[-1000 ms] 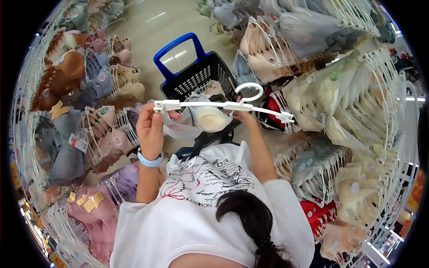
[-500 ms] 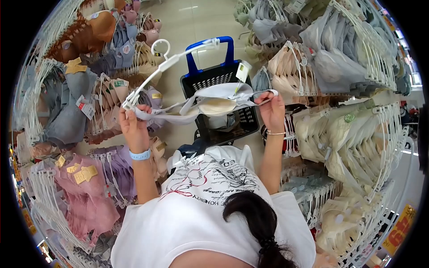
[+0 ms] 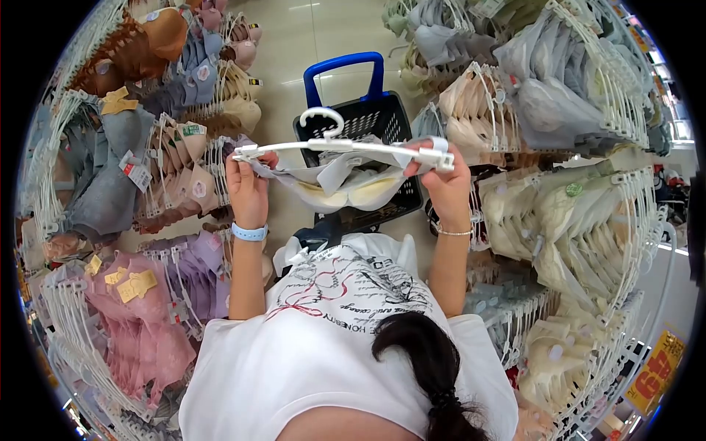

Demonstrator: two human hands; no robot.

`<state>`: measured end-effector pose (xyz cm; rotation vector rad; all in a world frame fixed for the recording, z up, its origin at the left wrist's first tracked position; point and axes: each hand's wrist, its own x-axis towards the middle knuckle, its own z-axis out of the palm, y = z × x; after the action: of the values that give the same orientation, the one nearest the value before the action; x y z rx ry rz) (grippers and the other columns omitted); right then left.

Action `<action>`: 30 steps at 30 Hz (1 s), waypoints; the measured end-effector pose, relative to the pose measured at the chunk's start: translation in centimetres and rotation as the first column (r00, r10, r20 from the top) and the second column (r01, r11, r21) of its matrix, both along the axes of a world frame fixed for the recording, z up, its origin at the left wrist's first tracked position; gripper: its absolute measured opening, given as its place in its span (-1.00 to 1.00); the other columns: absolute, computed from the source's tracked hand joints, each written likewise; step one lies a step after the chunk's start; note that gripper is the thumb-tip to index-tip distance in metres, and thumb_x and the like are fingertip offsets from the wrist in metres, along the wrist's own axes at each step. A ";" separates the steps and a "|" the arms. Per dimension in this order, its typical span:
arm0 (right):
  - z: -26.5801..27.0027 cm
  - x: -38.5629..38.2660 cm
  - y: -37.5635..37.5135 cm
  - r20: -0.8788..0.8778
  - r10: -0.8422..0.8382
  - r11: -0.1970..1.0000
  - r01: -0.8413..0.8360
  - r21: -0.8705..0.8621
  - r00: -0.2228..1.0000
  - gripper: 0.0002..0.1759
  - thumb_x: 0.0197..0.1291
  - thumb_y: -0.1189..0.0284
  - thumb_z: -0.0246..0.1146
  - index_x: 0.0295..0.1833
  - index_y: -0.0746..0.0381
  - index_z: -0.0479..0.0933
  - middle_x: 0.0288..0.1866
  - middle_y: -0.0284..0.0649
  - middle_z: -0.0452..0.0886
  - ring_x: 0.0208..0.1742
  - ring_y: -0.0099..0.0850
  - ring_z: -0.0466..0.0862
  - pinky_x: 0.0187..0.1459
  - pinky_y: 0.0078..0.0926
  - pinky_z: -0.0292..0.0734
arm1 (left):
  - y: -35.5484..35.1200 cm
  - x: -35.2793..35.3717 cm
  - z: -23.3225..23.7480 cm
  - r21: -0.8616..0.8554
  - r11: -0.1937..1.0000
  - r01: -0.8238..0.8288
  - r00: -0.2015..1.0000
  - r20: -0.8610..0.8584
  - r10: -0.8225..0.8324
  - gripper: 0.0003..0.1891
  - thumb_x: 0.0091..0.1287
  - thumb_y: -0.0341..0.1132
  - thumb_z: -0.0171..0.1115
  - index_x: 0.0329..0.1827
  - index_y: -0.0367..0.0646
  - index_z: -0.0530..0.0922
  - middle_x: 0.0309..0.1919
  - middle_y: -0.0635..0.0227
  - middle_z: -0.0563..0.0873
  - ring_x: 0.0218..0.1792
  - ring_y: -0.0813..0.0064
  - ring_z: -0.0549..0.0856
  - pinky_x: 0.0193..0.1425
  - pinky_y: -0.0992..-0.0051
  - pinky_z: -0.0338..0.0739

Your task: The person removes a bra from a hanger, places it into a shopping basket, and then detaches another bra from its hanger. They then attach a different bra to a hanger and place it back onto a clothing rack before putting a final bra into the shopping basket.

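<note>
A light grey bra (image 3: 368, 189) with cream inner cups stretches between my two hands, in front of my chest. Its white hanger (image 3: 346, 145) lies level above it, the hook pointing away from me. My left hand (image 3: 248, 192), with a light blue wristband, pinches the bra's end beside the hanger's left clip. At the other side, my right hand (image 3: 446, 192), with a thin bracelet, closes on the other bra end and the hanger's right clip.
A black basket (image 3: 401, 117) with a blue handle (image 3: 344, 63) stands on the floor beyond the bra. Racks of hanging bras flank me, with pink ones (image 3: 140, 323) and grey ones (image 3: 110, 176) on the left and cream ones (image 3: 581, 220) on the right.
The hanger has swung from a steep slant to level, and its free end now meets my right hand. The bra sags lower, and my left hand has moved slightly right.
</note>
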<state>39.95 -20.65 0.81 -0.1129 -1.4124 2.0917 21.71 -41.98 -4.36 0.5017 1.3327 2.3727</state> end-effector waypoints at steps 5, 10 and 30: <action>0.5 0.0 -1.5 0.147 -0.137 0.990 0.130 0.054 0.980 -0.88 0.08 0.61 0.11 -0.24 0.39 0.40 -0.22 -0.07 0.56 -0.33 -0.47 0.59 -0.23 -0.61 0.49 | -0.2 0.7 1.6 -0.286 0.903 -0.320 0.911 -0.355 0.210 -0.72 0.19 -0.40 0.04 -0.05 -0.19 0.28 0.00 0.15 0.44 0.03 0.33 0.42 0.12 0.39 0.27; -0.2 -1.0 -2.9 0.211 -0.182 0.983 0.175 0.053 0.960 -0.84 0.09 0.58 0.12 -0.20 0.40 0.37 -0.20 -0.07 0.56 -0.28 -0.45 0.59 -0.19 -0.57 0.49 | -0.9 4.1 2.0 -0.318 0.900 -0.298 0.303 -0.925 -0.227 -0.58 -0.12 -0.44 0.25 -0.11 -0.23 0.40 -0.07 0.13 0.48 -0.02 0.14 0.43 0.10 0.31 0.25; -2.2 -1.2 -2.9 0.431 -0.355 0.933 0.285 0.220 0.830 -0.74 0.16 0.32 0.09 -0.33 0.32 0.48 -0.42 -0.21 0.61 -0.47 -0.46 0.60 -0.57 -0.55 0.40 | 9.4 7.1 -2.2 -0.582 0.708 0.400 0.824 -0.110 -0.556 -0.82 0.26 -0.32 -0.03 -0.29 -0.27 0.45 -0.71 0.39 0.44 -0.68 0.65 0.39 -0.59 0.62 0.27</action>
<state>38.70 -23.51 -1.43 -0.7879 -1.6773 1.7344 28.86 -32.54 -6.58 0.9026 1.6549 1.4448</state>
